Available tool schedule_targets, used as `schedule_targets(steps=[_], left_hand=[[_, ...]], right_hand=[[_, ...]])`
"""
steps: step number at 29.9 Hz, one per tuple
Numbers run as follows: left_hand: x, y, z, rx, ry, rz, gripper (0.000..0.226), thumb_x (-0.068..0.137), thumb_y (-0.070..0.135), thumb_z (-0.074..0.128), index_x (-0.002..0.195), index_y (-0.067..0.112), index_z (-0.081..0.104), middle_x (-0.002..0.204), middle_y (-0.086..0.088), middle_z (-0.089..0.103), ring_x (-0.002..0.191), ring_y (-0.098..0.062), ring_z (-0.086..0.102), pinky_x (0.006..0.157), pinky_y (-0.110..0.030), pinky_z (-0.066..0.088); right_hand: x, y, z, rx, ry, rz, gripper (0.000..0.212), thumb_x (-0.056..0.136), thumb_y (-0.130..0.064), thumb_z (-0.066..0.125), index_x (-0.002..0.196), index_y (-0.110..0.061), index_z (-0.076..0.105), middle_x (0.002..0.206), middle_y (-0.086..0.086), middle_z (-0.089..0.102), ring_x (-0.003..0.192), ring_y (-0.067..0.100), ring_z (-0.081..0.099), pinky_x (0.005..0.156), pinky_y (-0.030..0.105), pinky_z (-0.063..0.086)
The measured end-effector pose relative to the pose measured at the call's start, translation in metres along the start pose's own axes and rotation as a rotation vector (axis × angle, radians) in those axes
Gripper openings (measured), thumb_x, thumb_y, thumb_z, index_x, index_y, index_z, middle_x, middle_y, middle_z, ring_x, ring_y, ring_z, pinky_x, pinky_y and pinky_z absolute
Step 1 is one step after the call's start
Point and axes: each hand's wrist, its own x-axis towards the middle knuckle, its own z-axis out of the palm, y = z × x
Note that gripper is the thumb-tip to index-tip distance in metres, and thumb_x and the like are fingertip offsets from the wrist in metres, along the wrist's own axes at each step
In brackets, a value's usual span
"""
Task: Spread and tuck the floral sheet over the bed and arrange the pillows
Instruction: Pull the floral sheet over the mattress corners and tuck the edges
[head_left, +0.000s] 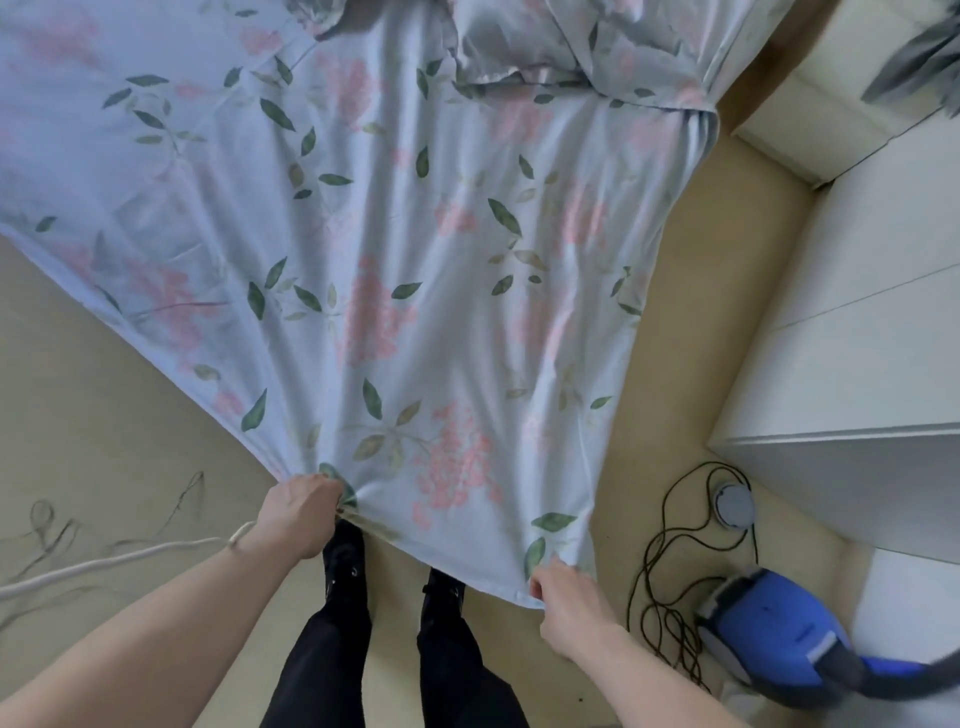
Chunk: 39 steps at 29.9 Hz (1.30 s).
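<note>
Beige floor (104, 415) underfoot, seen from above, with a white cord (119, 558) trailing across it at the left beside faint scuff-like marks. Further right, left hand (298, 514) with fingers curled tight into a fist around a bunched corner of the floral sheet (374, 249), cloth gathered into radiating folds at the grip. Sheet itself pale blue with pink blossom clusters and green leaves, stretched taut from both hands up and away over the bed, its left edge running diagonally above the floor and its right edge hanging down the bed's side. At the top of the view, rumpled matching fabric (550, 47) lying on the sheet, possibly pillows or bedding, hard to tell which. Below the hem, two legs in black trousers (452, 639) and dark footwear on the floor between the arms. Right hand (563, 597) pinching the sheet's lower hem, thumb and fingers closed on the edge, remaining fingers curled under. Right of that, a tangle of dark cable (670, 587) and a small round grey object (733, 506) on the floor. Blue vacuum cleaner (779, 629) at the lower right, partly blurred. White cabinet (857, 364) along the right side.
</note>
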Motion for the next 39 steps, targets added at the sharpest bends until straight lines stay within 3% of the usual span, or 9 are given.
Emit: schedule_targets(steps=[9,13,15,17,19,24,29,32,39], left_hand=[[0.070,0.011,0.061,-0.015,-0.059,-0.001,0.038,0.084,0.004,0.044,0.100,0.031,0.064,0.105,0.003,0.065,0.095,-0.027,0.063,0.076,-0.031,0.045],[0.085,0.018,0.066,0.082,-0.103,0.042,0.023,0.084,0.008,0.049,0.095,0.025,0.059,0.100,0.002,0.063,0.091,-0.024,0.062,0.088,-0.034,0.039],[0.091,0.018,0.054,0.044,-0.138,0.048,0.014,0.084,0.020,0.057,0.097,0.024,0.058,0.101,0.000,0.063,0.093,-0.025,0.063,0.081,-0.034,0.040],[0.095,0.024,0.035,-0.027,-0.200,0.041,0.022,0.082,0.028,0.061,0.103,0.021,0.060,0.099,0.000,0.062,0.091,-0.024,0.063,0.072,-0.032,0.042],[0.099,0.030,0.005,-0.137,-0.232,0.033,0.016,0.081,0.030,0.062,0.093,0.020,0.058,0.087,0.003,0.058,0.082,-0.022,0.060,0.067,-0.030,0.044],[0.118,0.040,-0.099,-0.341,-0.103,-0.014,0.015,0.089,0.024,0.055,0.078,0.015,0.051,0.081,-0.002,0.056,0.080,-0.026,0.062,0.062,-0.031,0.046],[0.145,-0.021,-0.176,-0.430,0.059,-0.178,0.011,0.091,0.025,0.053,0.095,0.015,0.055,0.107,-0.005,0.063,0.090,-0.028,0.059,0.073,-0.033,0.048],[0.158,-0.089,-0.192,-0.436,0.119,-0.321,0.028,0.090,0.025,0.052,0.114,0.015,0.062,0.120,-0.005,0.063,0.109,-0.029,0.062,0.083,-0.033,0.049],[0.177,-0.238,-0.131,-0.625,0.084,-0.577,0.045,0.090,0.035,0.052,0.129,0.014,0.060,0.128,-0.009,0.065,0.115,-0.030,0.063,0.092,-0.034,0.052]], right_hand=[[0.073,-0.001,0.057,-0.042,-0.128,0.049,0.034,0.085,0.008,0.048,0.098,-0.023,0.053,0.104,0.001,0.049,0.086,0.024,0.049,0.075,0.032,0.042],[0.092,-0.004,0.066,-0.064,-0.237,0.074,0.030,0.090,0.002,0.048,0.108,-0.019,0.060,0.109,0.004,0.057,0.094,0.026,0.057,0.078,0.033,0.046],[0.103,-0.010,0.061,-0.039,-0.252,0.067,0.029,0.090,-0.003,0.052,0.111,-0.021,0.060,0.116,0.003,0.057,0.101,0.024,0.059,0.084,0.034,0.049],[0.107,-0.015,0.047,-0.008,-0.227,0.066,0.034,0.089,-0.007,0.053,0.118,-0.025,0.058,0.121,-0.001,0.055,0.111,0.022,0.058,0.090,0.034,0.048],[0.113,-0.027,0.023,0.026,-0.178,0.043,0.037,0.089,-0.009,0.050,0.120,-0.028,0.056,0.122,-0.003,0.053,0.116,0.021,0.057,0.092,0.032,0.046],[0.126,-0.064,-0.057,0.143,-0.019,-0.010,0.045,0.089,-0.012,0.049,0.129,-0.032,0.057,0.133,-0.006,0.055,0.121,0.017,0.058,0.094,0.028,0.047],[0.142,-0.112,-0.129,0.240,0.095,-0.122,0.038,0.087,-0.024,0.058,0.125,-0.028,0.060,0.128,-0.007,0.061,0.117,0.015,0.059,0.095,0.027,0.047],[0.162,-0.146,-0.150,0.278,0.113,-0.165,0.036,0.090,-0.024,0.058,0.126,-0.029,0.057,0.127,-0.010,0.059,0.112,0.013,0.059,0.093,0.027,0.047],[0.211,-0.239,-0.158,0.362,0.122,-0.179,0.036,0.093,-0.031,0.057,0.128,-0.027,0.051,0.120,-0.009,0.056,0.104,0.016,0.059,0.088,0.035,0.055]])
